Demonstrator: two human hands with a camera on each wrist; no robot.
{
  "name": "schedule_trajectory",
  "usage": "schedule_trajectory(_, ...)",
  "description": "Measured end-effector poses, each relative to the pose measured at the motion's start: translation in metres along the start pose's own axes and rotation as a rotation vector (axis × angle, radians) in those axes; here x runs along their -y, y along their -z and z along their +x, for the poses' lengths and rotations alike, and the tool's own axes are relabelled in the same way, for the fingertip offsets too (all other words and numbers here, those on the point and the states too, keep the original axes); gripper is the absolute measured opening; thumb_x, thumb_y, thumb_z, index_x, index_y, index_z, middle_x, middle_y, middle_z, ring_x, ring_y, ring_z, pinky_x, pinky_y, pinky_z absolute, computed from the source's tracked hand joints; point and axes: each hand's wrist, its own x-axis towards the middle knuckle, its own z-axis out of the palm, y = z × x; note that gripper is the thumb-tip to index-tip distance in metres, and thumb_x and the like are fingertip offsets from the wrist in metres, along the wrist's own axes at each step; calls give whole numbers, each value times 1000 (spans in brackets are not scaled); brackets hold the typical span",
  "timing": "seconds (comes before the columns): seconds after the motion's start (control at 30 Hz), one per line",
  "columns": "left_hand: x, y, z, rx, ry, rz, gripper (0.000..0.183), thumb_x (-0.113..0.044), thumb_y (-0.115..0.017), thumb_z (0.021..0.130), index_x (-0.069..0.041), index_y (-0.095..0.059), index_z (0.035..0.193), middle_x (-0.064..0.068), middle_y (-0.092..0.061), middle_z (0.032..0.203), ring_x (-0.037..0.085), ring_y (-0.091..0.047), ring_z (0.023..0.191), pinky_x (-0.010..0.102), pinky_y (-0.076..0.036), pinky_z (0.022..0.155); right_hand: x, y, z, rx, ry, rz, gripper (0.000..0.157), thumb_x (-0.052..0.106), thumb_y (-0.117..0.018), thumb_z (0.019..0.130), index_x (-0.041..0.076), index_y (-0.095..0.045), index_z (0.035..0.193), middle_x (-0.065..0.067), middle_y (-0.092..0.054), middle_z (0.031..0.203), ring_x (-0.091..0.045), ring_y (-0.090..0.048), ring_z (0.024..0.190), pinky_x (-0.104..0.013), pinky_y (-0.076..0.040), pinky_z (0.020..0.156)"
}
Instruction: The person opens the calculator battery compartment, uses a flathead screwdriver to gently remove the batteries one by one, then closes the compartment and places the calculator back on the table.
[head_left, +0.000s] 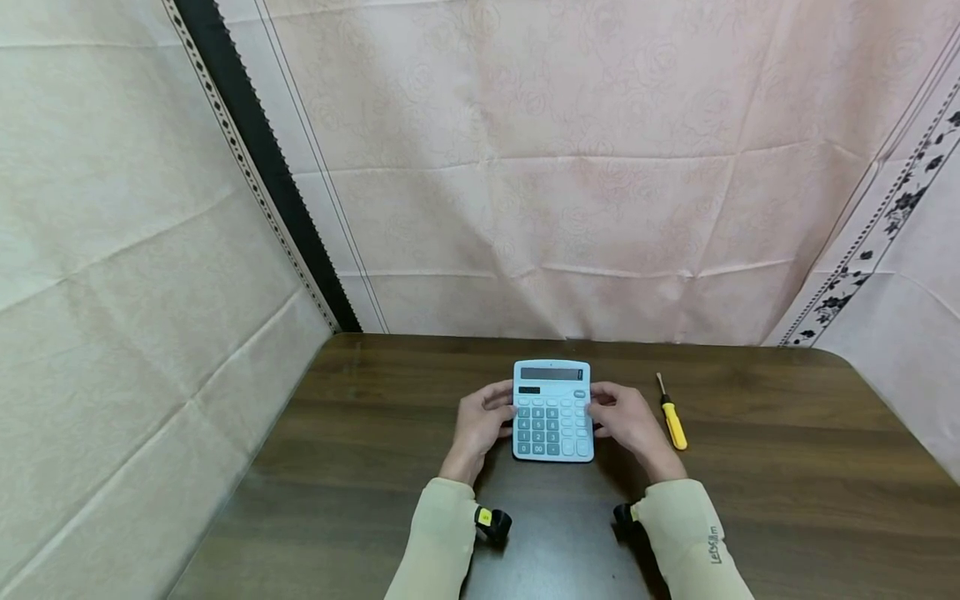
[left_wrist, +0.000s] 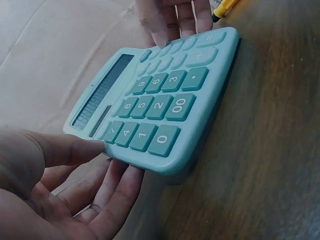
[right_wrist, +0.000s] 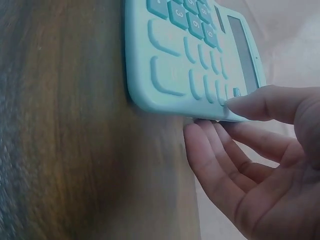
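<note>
A light blue calculator [head_left: 553, 411] with darker teal number keys is held face up, its display toward the far side of the table and showing a 0. My left hand [head_left: 480, 421] grips its left edge, thumb [left_wrist: 75, 151] on top and the other fingers beneath. On the opposite edge my right hand [head_left: 627, 419] does the same, the right thumb [right_wrist: 260, 104] at the upper side keys and fingertips under the body. In both wrist views the fingers tuck below the calculator, so its underside is hidden.
A screwdriver [head_left: 673, 423] with a yellow handle lies on the brown wooden table [head_left: 337, 500], right of my right hand. Pale patterned cloth [head_left: 585, 208] hangs behind the table's far edge, and more cloth [head_left: 135, 292] hangs at the left side.
</note>
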Motion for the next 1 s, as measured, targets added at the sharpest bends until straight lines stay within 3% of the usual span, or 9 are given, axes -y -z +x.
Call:
schedule_trajectory(0.5, -4, 1, -2, -31, -65, 30, 38, -3, -71, 100, -18, -76, 135, 6, -72, 115, 19, -69, 96, 34, -62, 75, 4, 3, -3, -32, 81, 3, 44, 5, -60, 106, -6, -55, 149, -23, -65, 117, -29, -70, 87, -43, -64, 82)
schedule_trajectory(1.0, -10, 0, -1, -43, -96, 7, 42, -8, -68, 101, -28, -75, 137, 4, -74, 123, 20, -69, 94, 36, -63, 76, 7, 7, -5, -75, 143, 12, 47, 8, -61, 107, -3, -54, 152, -24, -66, 122, -32, -73, 95, -40, -62, 86)
